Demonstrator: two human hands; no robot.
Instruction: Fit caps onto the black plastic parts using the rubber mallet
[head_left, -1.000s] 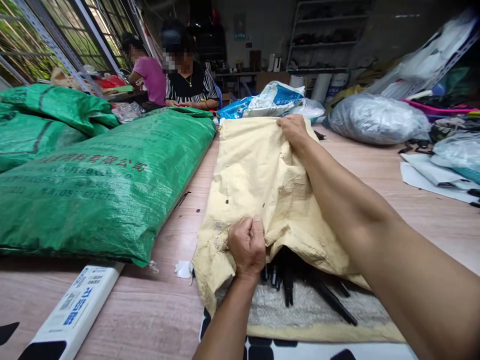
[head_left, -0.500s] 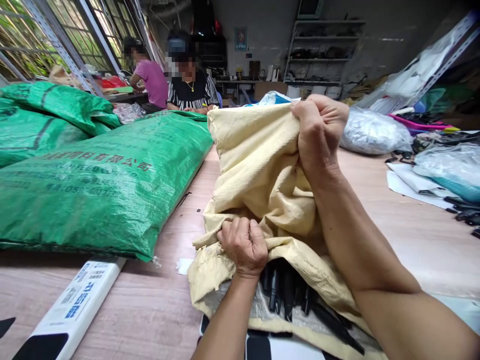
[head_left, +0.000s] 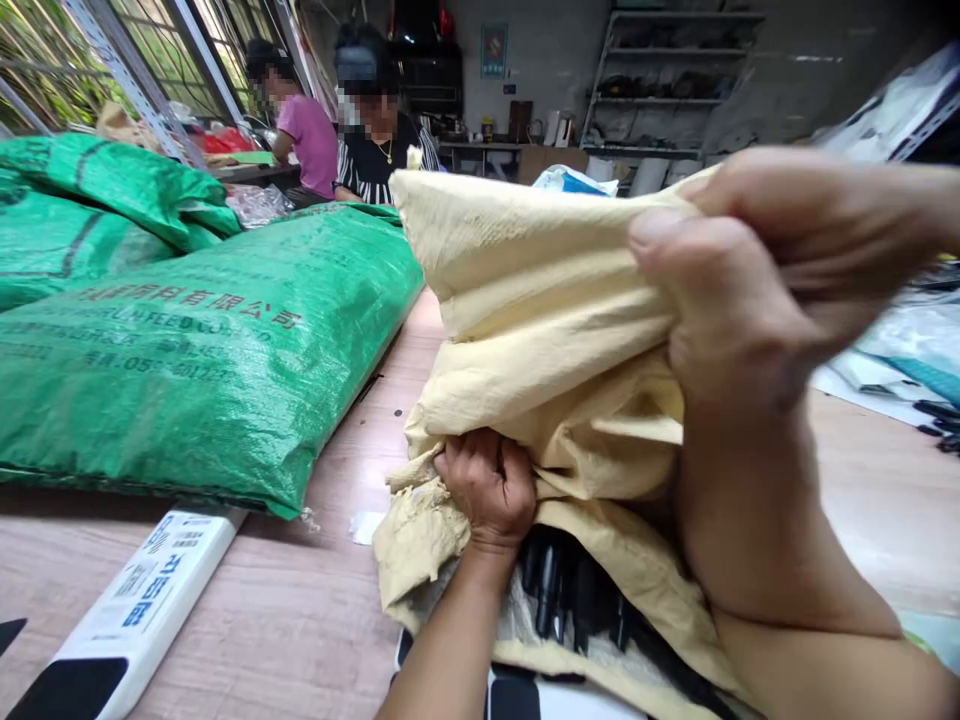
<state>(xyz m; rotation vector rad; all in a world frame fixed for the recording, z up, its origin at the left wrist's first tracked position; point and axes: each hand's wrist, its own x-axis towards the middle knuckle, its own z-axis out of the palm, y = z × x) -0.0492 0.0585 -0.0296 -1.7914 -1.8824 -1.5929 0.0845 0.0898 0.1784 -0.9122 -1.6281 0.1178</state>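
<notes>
A yellow woven sack [head_left: 525,290] stands pulled up in front of me, its cloth creased. My right hand [head_left: 765,260], somewhat blurred, is closed on the sack's upper right part and stretches it up. Lower down, my left hand [head_left: 487,485] is a fist around a fold of the same sack near its opening. Several long black plastic-looking pieces [head_left: 551,585] show in the open mouth below, against a greyish lining. What they are exactly, I cannot tell. The sack's inside above my left hand is hidden.
A full green sack [head_left: 210,350] lies at the left, on a long white box [head_left: 150,600]. More green sacks [head_left: 97,220] are behind it. Two people [head_left: 379,130] sit beyond the table [head_left: 300,610]. Clear plastic bags [head_left: 915,330] and black parts [head_left: 941,420] are at the right.
My right hand has moved up, to the right and closer to me, drawing the sack's upper cloth with it. The left hand stays in place on its fold. The view has tipped down slightly.
</notes>
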